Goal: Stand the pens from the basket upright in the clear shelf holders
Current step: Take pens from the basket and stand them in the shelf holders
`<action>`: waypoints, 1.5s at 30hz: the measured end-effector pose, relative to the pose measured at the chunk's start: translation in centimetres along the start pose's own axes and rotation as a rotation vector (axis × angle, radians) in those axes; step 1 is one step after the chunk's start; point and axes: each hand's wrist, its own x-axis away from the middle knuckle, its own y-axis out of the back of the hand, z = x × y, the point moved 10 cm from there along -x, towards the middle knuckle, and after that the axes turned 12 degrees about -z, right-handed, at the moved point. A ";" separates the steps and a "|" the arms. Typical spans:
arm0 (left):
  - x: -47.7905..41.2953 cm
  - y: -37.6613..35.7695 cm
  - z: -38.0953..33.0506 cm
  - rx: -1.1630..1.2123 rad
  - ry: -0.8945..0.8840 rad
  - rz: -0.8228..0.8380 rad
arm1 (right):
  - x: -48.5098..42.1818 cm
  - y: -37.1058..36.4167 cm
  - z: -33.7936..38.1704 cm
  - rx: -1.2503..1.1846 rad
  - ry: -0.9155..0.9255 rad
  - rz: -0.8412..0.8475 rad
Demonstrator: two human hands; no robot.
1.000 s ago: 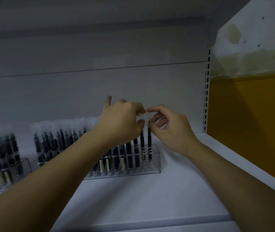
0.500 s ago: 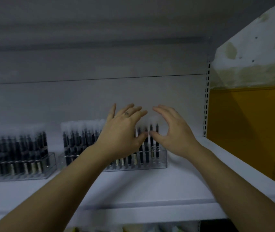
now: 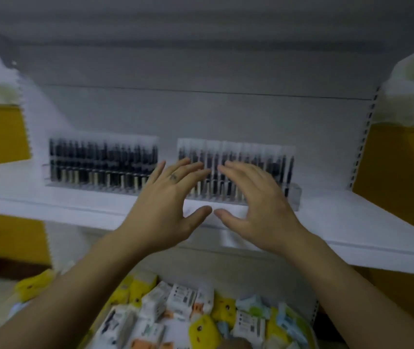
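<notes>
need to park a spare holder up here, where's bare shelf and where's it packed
Bare shelf lies right of the right holder, out to the slotted upright. A narrow gap separates it from the left holder; a small strip sits left of that holder. Both holders are full of pens. The left hand and right hand, open, crowd the front edge.

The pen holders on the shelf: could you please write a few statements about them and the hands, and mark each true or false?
1. Two clear holders, the left holder and the right holder, stand side by side on the white shelf. True.
2. The right hand grips a pen. False: its fingers are spread and empty.
3. The left hand is open, holding nothing. True.
4. The left holder stands empty. False: it is full of upright dark pens.
5. Small packets lie below the shelf. True.
</notes>
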 end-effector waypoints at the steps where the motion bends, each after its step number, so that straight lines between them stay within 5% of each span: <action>1: 1.5 0.6 0.9 -0.004 0.031 0.004 | 0.5 -0.9 1.6 -0.019 0.024 -0.007; 8: 13.8 1.9 6.4 -0.023 0.263 0.060 | 6.7 -9.1 10.1 -0.238 0.043 0.002; 12: 22.1 -0.2 9.3 -0.053 0.419 0.148 | 12.9 -16.8 11.7 -0.320 -0.058 0.266; 20: 37.8 -9.5 12.1 -0.083 0.744 0.602 | 27.7 -29.8 11.1 -0.312 -0.314 0.813; 26: 48.8 -15.9 11.8 0.006 1.027 0.845 | 39.3 -34.2 11.8 -0.320 -0.479 1.108; 34: 62.7 -20.6 7.0 0.263 1.495 1.004 | 49.3 -37.3 12.1 -0.286 -0.481 1.409; 38: 65.7 -23.4 6.0 0.372 1.669 0.985 | 51.8 -39.2 13.4 -0.313 -0.440 1.535; 45: 69.6 -25.5 7.0 0.397 2.027 0.745 | 56.8 -43.1 16.0 -0.363 -0.626 1.680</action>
